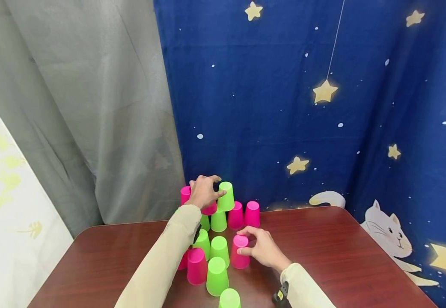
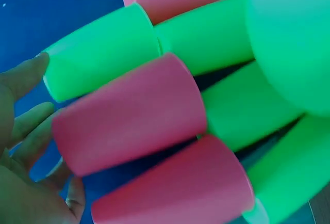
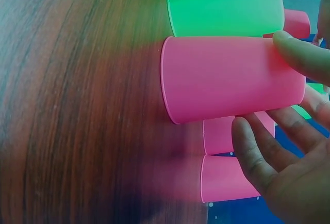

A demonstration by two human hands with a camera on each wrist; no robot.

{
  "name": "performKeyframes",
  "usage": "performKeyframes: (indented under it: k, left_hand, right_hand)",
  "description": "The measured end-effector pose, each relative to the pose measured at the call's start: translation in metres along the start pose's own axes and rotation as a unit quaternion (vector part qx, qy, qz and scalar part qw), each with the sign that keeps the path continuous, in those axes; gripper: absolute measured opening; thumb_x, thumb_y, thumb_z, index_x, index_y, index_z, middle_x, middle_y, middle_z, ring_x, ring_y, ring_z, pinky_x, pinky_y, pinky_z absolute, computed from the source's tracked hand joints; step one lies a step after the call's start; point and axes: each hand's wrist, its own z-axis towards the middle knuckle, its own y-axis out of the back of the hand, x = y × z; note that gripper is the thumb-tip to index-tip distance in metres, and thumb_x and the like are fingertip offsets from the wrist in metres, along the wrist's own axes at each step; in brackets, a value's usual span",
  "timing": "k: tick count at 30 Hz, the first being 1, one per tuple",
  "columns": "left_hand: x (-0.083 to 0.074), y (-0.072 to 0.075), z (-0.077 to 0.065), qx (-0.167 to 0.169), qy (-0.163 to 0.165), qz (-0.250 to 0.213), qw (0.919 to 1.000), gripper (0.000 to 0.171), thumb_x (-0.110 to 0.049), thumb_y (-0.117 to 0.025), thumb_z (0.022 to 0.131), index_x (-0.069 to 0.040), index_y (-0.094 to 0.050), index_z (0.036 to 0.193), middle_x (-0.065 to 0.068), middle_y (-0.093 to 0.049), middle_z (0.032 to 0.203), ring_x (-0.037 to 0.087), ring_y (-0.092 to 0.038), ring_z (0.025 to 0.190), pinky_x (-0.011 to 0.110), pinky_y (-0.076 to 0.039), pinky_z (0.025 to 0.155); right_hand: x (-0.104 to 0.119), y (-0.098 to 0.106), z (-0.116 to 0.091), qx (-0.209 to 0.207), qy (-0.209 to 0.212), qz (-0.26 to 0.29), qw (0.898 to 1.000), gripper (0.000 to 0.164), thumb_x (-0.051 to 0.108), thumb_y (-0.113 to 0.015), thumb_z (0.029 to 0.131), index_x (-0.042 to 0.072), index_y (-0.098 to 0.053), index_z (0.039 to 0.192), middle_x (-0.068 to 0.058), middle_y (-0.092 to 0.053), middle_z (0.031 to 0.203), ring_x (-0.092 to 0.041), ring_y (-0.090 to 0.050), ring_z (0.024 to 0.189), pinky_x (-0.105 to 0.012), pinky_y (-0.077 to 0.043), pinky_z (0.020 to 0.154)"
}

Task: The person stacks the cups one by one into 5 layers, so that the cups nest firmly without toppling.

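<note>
My left hand (image 1: 204,191) reaches to the upper tier of a stack of upside-down plastic cups. Its spread fingers are beside the top green cup (image 1: 226,197); in the left wrist view the thumb (image 2: 31,75) meets that cup's base end. A pink cup (image 2: 131,113) sits beside the green one, near the other fingers. My right hand (image 1: 262,248) holds an upside-down pink cup (image 1: 240,256) near its base, thumb on one side and fingers on the other. In the right wrist view this pink cup (image 3: 232,77) stands next to a green cup (image 3: 224,10).
Two pink cups (image 1: 252,214) stand at the back, right of the stack. Several green and pink cups, among them a front green cup (image 1: 217,278), stand in rows nearer me. Brown wooden table (image 1: 323,252) extends to both sides. A blue star curtain (image 1: 261,107) hangs behind.
</note>
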Motion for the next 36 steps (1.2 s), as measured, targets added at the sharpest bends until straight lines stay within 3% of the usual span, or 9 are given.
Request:
performKeyframes:
  k: [9, 13, 18, 24, 30, 33, 36]
  left_hand:
    - [0.026, 0.033, -0.018, -0.028, -0.015, -0.043, 0.9986, 0.045, -0.036, -0.071, 0.091, -0.014, -0.065, 0.131, 0.009, -0.067, 0.133, 0.037, -0.058, 0.126, 0.054, -0.036, 0.100]
    - [0.040, 0.052, -0.038, -0.053, -0.037, -0.061, 0.9961, 0.042, -0.028, -0.070, 0.092, -0.009, -0.066, 0.128, 0.011, -0.069, 0.130, 0.038, -0.060, 0.123, 0.058, -0.036, 0.104]
    - [0.053, 0.064, -0.073, -0.076, -0.083, -0.064, 0.9915, 0.035, -0.019, -0.070, 0.091, -0.005, -0.068, 0.124, 0.013, -0.072, 0.121, 0.035, -0.066, 0.111, 0.053, -0.050, 0.098]
    - [0.057, 0.057, -0.117, -0.061, -0.121, -0.135, 0.9815, 0.029, -0.011, -0.073, 0.089, -0.010, -0.069, 0.118, 0.006, -0.074, 0.111, 0.021, -0.070, 0.095, 0.031, -0.060, 0.076]
    - [0.050, 0.039, -0.160, -0.036, -0.128, -0.186, 0.9734, 0.025, -0.007, -0.073, 0.087, -0.014, -0.070, 0.111, 0.003, -0.074, 0.102, 0.004, -0.067, 0.085, 0.022, -0.058, 0.070]
    - [0.045, 0.032, -0.180, -0.040, -0.169, -0.191, 0.9661, 0.023, -0.005, -0.073, 0.086, -0.013, -0.070, 0.107, 0.003, -0.075, 0.097, -0.001, -0.064, 0.080, 0.020, -0.057, 0.069]
    - [0.037, 0.026, -0.198, -0.053, -0.228, -0.198, 0.9519, 0.023, -0.003, -0.073, 0.085, -0.016, -0.069, 0.104, -0.005, -0.073, 0.092, -0.005, -0.062, 0.076, 0.014, -0.054, 0.066]
  right_hand:
    - [-0.001, -0.001, 0.000, 0.003, -0.007, 0.008, 1.000, 0.039, 0.013, -0.087, 0.075, 0.014, -0.069, 0.110, -0.006, -0.072, 0.102, -0.021, -0.071, 0.089, -0.045, -0.060, 0.081]
    - [-0.001, -0.002, 0.002, 0.013, -0.004, 0.004, 1.000, 0.038, 0.014, -0.087, 0.076, 0.015, -0.068, 0.109, -0.004, -0.071, 0.101, -0.018, -0.070, 0.088, -0.043, -0.060, 0.081]
    - [-0.001, 0.000, 0.006, 0.025, -0.008, 0.002, 1.000, 0.040, 0.017, -0.087, 0.076, 0.015, -0.068, 0.112, -0.004, -0.071, 0.102, -0.019, -0.070, 0.090, -0.036, -0.061, 0.079]
    - [-0.002, 0.008, 0.009, 0.019, -0.020, -0.014, 1.000, 0.042, 0.018, -0.089, 0.075, 0.014, -0.068, 0.112, -0.003, -0.072, 0.102, -0.016, -0.068, 0.089, -0.025, -0.057, 0.076]
    - [-0.003, 0.015, 0.014, 0.013, -0.017, -0.016, 1.000, 0.043, 0.017, -0.089, 0.074, 0.011, -0.066, 0.109, -0.005, -0.072, 0.101, -0.018, -0.070, 0.090, -0.039, -0.060, 0.082]
    - [0.002, 0.022, 0.020, 0.010, -0.027, -0.025, 0.999, 0.044, 0.018, -0.089, 0.073, 0.011, -0.066, 0.110, -0.003, -0.072, 0.101, -0.018, -0.070, 0.093, -0.039, -0.060, 0.083]
    - [0.008, 0.030, 0.028, 0.005, -0.034, -0.044, 0.998, 0.044, 0.019, -0.089, 0.073, 0.013, -0.066, 0.111, -0.002, -0.071, 0.101, -0.017, -0.068, 0.094, -0.030, -0.059, 0.080]
